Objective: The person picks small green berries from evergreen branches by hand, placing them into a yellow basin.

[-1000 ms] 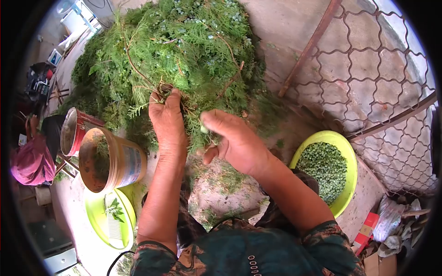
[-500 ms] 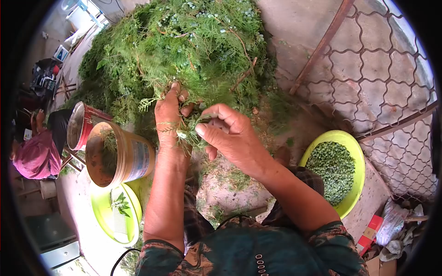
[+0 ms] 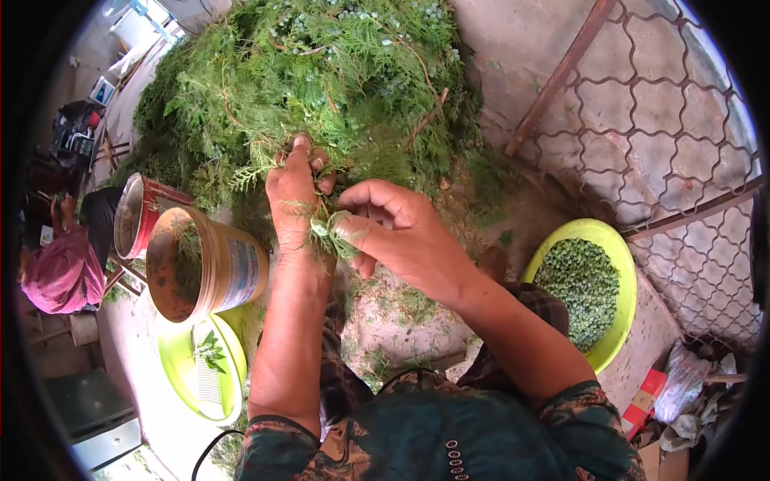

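Note:
My left hand (image 3: 295, 188) is closed around a leafy conifer sprig (image 3: 322, 204) with its thumb pointing up and away from me. Some of the sprig's fronds hang down over my wrist. My right hand (image 3: 401, 232) pinches with thumb and forefinger at the sprig's lower end, touching a pale green seed cone (image 3: 319, 228). Beyond both hands rises a large heap of green conifer branches (image 3: 321, 88), dotted with bluish-green cones. To my right a yellow-green basin (image 3: 628, 297) contains many picked green cones (image 3: 579, 293).
On the left stand a tan bucket (image 3: 233, 272) and a red bucket (image 3: 152, 212), with a second yellow-green basin (image 3: 241, 361) below. Another person (image 3: 68, 268) sits at far left. A metal mesh gate (image 3: 642, 144) leans at right, above bags and boxes (image 3: 682, 385).
My right hand has shifted slightly left, and its thumb now covers part of the cone on the sprig. The left hand keeps its grip, with a slight shift.

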`<state>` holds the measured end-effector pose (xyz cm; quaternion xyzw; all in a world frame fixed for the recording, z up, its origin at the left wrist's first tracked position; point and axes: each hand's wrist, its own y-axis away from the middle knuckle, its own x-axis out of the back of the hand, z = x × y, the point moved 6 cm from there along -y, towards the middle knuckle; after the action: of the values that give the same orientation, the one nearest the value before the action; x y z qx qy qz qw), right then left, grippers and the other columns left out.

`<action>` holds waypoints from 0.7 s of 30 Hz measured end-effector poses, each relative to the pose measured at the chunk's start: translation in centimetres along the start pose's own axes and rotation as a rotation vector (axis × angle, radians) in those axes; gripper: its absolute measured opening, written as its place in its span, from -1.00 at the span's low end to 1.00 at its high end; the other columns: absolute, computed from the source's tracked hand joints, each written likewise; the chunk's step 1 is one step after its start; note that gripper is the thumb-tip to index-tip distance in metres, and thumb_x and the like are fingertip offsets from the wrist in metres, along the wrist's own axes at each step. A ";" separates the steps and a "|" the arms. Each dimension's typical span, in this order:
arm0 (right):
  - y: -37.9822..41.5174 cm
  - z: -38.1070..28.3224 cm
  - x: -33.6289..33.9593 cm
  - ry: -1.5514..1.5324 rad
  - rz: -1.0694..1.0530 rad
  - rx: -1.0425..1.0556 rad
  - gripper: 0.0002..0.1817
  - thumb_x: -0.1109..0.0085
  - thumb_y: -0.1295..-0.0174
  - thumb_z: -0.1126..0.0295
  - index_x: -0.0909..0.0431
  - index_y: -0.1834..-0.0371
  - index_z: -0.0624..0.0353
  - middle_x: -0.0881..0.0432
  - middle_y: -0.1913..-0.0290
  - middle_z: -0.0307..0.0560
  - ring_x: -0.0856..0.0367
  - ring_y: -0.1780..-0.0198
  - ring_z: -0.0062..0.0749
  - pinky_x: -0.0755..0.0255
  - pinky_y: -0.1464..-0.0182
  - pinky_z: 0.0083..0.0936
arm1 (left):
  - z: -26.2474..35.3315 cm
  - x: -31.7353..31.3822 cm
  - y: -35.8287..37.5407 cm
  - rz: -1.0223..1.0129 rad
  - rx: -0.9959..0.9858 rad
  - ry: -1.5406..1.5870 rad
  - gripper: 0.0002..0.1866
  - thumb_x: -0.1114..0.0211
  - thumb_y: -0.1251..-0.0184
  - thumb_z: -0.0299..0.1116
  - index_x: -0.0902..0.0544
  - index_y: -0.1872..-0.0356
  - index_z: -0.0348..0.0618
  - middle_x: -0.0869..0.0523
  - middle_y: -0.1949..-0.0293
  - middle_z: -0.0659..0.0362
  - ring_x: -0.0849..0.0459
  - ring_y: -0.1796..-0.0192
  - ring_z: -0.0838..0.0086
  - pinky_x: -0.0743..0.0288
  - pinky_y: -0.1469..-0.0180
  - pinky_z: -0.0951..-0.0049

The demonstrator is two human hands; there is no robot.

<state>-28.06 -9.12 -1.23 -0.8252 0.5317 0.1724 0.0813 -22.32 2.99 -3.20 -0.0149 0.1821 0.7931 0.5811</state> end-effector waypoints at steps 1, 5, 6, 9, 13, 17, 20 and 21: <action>0.0 0.2 0.1 -0.032 0.019 -0.025 -0.80 -0.06 -0.24 0.47 -0.44 0.12 0.33 -0.51 0.40 -0.21 -0.49 0.53 -0.59 -0.40 0.49 -0.65 | -0.1 -0.1 0.2 -0.003 0.004 -0.002 -0.81 -0.15 -0.30 -0.21 -0.44 0.38 -0.08 -0.40 0.56 0.33 -0.31 0.60 0.63 -0.20 0.59 0.60; -0.2 0.8 0.3 -0.168 0.043 -0.016 -0.81 -0.08 -0.22 0.49 -0.44 0.13 0.32 -0.50 0.42 -0.20 -0.49 0.53 -0.58 -0.45 0.50 -0.62 | -1.1 -1.3 2.6 -0.048 0.241 0.255 -0.73 -0.11 -0.29 -0.12 -0.41 0.28 -0.11 -0.50 0.52 0.20 -0.48 0.51 0.47 -0.36 0.54 0.48; -0.2 0.8 0.3 -0.170 0.044 -0.017 -0.81 -0.08 -0.22 0.49 -0.44 0.13 0.32 -0.50 0.42 -0.20 -0.49 0.53 -0.58 -0.45 0.50 -0.62 | -1.2 -1.5 3.0 -0.056 0.269 0.256 -0.70 -0.11 -0.29 -0.10 -0.39 0.21 -0.11 -0.52 0.48 0.16 -0.52 0.45 0.42 -0.43 0.51 0.43; 0.0 1.0 0.3 -0.248 0.064 -0.004 -0.83 -0.09 -0.20 0.50 -0.42 0.18 0.31 -0.48 0.45 -0.19 -0.49 0.55 -0.57 -0.46 0.55 -0.60 | -1.6 -1.6 2.9 -0.138 0.294 0.255 -0.65 -0.10 -0.29 -0.09 -0.38 0.13 -0.14 -0.54 0.42 0.17 -0.54 0.41 0.40 -0.48 0.45 0.39; 0.5 0.4 0.2 -0.168 0.145 0.081 -0.87 -0.09 -0.16 0.53 -0.37 0.26 0.28 -0.46 0.48 -0.18 -0.47 0.57 -0.61 -0.45 0.60 -0.59 | -2.0 -1.2 2.1 -0.174 0.219 0.403 -0.75 -0.07 -0.32 -0.19 -0.44 0.20 -0.17 -0.52 0.49 0.24 -0.53 0.39 0.47 -0.46 0.35 0.48; 0.3 1.4 1.2 -0.452 0.125 0.077 -0.86 -0.03 -0.17 0.51 -0.36 0.21 0.18 -0.48 0.46 -0.16 -0.46 0.57 -0.59 -0.42 0.63 -0.56 | -2.1 -0.7 1.1 -0.299 0.243 0.555 -0.84 -0.04 -0.33 -0.30 -0.48 0.27 -0.16 -0.48 0.57 0.34 -0.51 0.40 0.55 -0.43 0.29 0.53; 0.4 2.1 1.9 -0.750 0.090 -0.005 -0.82 0.03 -0.20 0.35 -0.38 0.15 0.09 -0.49 0.44 -0.15 -0.46 0.57 -0.50 -0.36 0.66 -0.50 | -2.4 0.0 0.3 -0.250 0.166 0.383 -0.86 -0.06 -0.31 -0.29 -0.49 0.32 -0.13 -0.47 0.59 0.36 -0.51 0.42 0.56 -0.43 0.30 0.54; 0.6 2.4 1.7 -0.752 0.083 -0.045 -0.80 0.03 -0.20 0.30 -0.38 0.15 0.10 -0.48 0.44 -0.15 -0.45 0.57 -0.48 -0.35 0.65 -0.49 | -2.4 -0.2 0.6 -0.225 0.201 0.400 -0.86 -0.08 -0.30 -0.28 -0.49 0.35 -0.10 -0.47 0.60 0.37 -0.50 0.44 0.57 -0.42 0.33 0.55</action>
<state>-28.38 -10.08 -4.03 -0.6834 0.4940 0.4781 0.2457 -23.28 1.94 -5.23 -0.1339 0.3688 0.6824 0.6168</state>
